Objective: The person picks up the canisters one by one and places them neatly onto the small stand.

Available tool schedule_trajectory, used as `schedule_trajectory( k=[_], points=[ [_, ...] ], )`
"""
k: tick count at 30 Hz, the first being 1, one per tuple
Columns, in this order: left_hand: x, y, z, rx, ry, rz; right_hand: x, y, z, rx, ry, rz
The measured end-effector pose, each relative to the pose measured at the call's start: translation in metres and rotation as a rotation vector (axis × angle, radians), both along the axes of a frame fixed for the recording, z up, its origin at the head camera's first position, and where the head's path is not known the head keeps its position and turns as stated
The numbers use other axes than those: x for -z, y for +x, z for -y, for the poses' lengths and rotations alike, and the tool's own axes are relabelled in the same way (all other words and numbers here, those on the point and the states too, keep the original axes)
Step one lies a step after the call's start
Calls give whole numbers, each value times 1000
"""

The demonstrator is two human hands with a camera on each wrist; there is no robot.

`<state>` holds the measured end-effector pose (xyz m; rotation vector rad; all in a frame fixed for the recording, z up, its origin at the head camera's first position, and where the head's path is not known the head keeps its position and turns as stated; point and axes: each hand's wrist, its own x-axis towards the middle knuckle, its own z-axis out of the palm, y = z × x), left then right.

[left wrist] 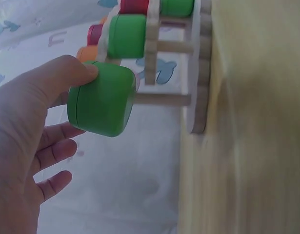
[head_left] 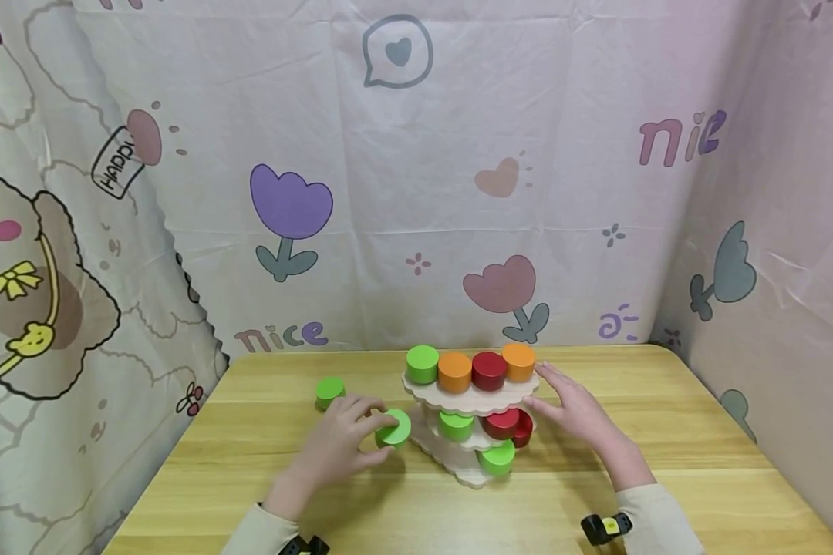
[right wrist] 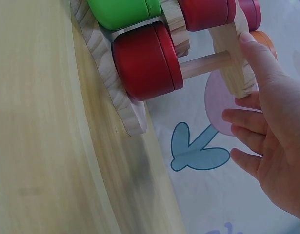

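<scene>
My left hand (head_left: 340, 443) pinches a green cylinder block (head_left: 394, 428) between thumb and fingers, just left of a three-tiered wooden stand (head_left: 472, 398). In the left wrist view this block (left wrist: 103, 100) is held above the level of the base, its other fingers spread free. My right hand (head_left: 579, 408) holds the right edge of the stand's top tier, thumb on one side and fingertips on the other. The top tier bears green, orange and red blocks (head_left: 489, 371). Green and red blocks sit on the lower tiers, including a red one (right wrist: 147, 61) at the base's right end.
Another green block (head_left: 329, 391) lies on the wooden table (head_left: 250, 432), beyond my left hand. A patterned cloth (head_left: 403, 193) hangs behind the table and along both sides. Thin wooden posts (left wrist: 162, 99) join the tiers.
</scene>
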<state>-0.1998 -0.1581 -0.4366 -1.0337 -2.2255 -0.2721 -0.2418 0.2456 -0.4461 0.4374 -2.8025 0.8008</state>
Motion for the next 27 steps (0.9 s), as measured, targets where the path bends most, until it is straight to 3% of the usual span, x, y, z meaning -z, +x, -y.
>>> schedule_trajectory(
  k=[6,14,19,27],
  points=[
    [8,4,-14,59,-20,10,-2,0,0,3,19,-16],
    [16,10,-31,80,-82,43,-3,0,1,-12,61,-61],
    [24,11,-42,101,-126,13,-4,1,1,-23,88,-84],
    [29,19,-58,70,-163,-3,-5,2,2,-31,89,-91]
  ],
)
